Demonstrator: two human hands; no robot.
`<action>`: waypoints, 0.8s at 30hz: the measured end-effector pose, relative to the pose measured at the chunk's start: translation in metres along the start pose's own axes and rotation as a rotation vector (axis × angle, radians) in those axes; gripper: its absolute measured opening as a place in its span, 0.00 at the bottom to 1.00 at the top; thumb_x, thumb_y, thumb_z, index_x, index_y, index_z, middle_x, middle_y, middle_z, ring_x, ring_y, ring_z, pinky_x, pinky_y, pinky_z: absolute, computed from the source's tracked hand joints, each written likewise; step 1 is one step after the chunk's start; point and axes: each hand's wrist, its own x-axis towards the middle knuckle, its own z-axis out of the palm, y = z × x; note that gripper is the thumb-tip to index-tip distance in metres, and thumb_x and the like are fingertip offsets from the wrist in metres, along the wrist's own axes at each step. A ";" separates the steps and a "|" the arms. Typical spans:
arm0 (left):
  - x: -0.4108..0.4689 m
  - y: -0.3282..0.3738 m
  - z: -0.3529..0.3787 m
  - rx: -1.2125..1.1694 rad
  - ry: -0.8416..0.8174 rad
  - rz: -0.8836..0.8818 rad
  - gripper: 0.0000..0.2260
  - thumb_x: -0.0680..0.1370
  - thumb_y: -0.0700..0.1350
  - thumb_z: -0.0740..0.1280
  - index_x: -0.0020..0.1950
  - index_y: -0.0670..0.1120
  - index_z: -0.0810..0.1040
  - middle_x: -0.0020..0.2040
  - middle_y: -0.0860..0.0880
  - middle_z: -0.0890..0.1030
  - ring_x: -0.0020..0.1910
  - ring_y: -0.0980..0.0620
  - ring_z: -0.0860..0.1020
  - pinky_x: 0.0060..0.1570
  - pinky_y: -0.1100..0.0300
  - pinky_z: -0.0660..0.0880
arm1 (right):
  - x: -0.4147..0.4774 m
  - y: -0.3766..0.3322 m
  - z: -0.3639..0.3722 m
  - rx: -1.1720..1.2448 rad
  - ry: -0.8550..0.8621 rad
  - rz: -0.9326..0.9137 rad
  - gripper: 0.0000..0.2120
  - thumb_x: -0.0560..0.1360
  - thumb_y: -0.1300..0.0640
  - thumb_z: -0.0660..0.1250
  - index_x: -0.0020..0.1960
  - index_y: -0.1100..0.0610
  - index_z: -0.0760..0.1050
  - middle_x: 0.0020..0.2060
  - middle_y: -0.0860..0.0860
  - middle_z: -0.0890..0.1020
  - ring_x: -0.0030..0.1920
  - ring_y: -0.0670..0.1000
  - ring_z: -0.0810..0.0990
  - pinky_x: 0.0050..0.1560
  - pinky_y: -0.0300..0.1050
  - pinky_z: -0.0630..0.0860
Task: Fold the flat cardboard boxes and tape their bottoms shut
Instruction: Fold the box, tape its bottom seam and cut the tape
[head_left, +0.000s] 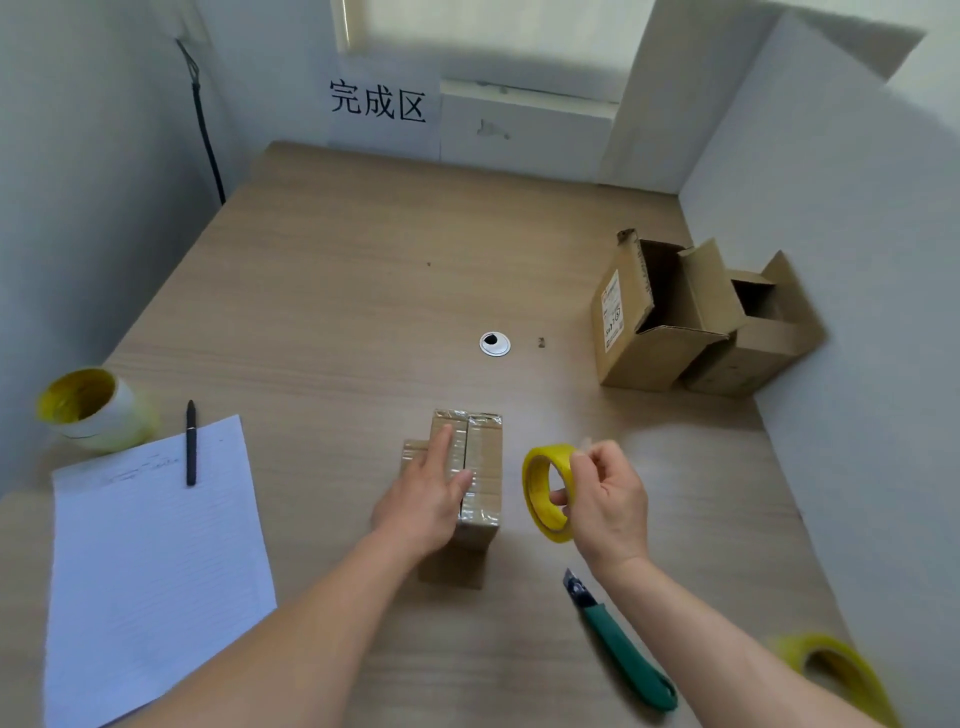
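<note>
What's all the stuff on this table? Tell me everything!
taped box: 1, brown, middle, under left hand.
open boxes: 2, brown, far right.
tape rolls: 3, yellow; held, far left, bottom right.
paper: 1, white, left.
pen: 1, black, across paper's far edge.
knife: 1, green, near right.
cable hole: 1, silver, table middle.
sign: 1, white, back wall.
table: 1, light wood.
left hand: 1, flat on taped box.
right hand: 1, fingers grip one roll.
</note>
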 end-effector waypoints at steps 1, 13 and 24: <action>-0.001 0.001 0.000 -0.001 0.002 0.005 0.27 0.83 0.58 0.55 0.79 0.58 0.48 0.76 0.48 0.66 0.70 0.43 0.70 0.62 0.49 0.71 | 0.000 -0.002 -0.006 0.005 0.004 -0.009 0.11 0.77 0.59 0.64 0.37 0.58 0.68 0.29 0.56 0.77 0.31 0.51 0.84 0.36 0.54 0.78; -0.022 0.010 0.013 -0.022 0.007 0.022 0.27 0.83 0.57 0.55 0.79 0.58 0.48 0.77 0.49 0.64 0.71 0.44 0.69 0.62 0.49 0.70 | -0.010 0.020 -0.056 -0.327 -0.012 -0.182 0.11 0.67 0.53 0.67 0.34 0.56 0.67 0.27 0.52 0.74 0.34 0.58 0.74 0.37 0.53 0.72; -0.035 0.008 0.017 -0.037 -0.006 0.024 0.27 0.83 0.57 0.55 0.79 0.58 0.48 0.78 0.49 0.64 0.72 0.45 0.68 0.65 0.49 0.69 | -0.043 0.055 -0.076 -0.493 -0.147 -0.354 0.13 0.66 0.57 0.72 0.41 0.50 0.68 0.30 0.44 0.74 0.31 0.46 0.73 0.32 0.41 0.65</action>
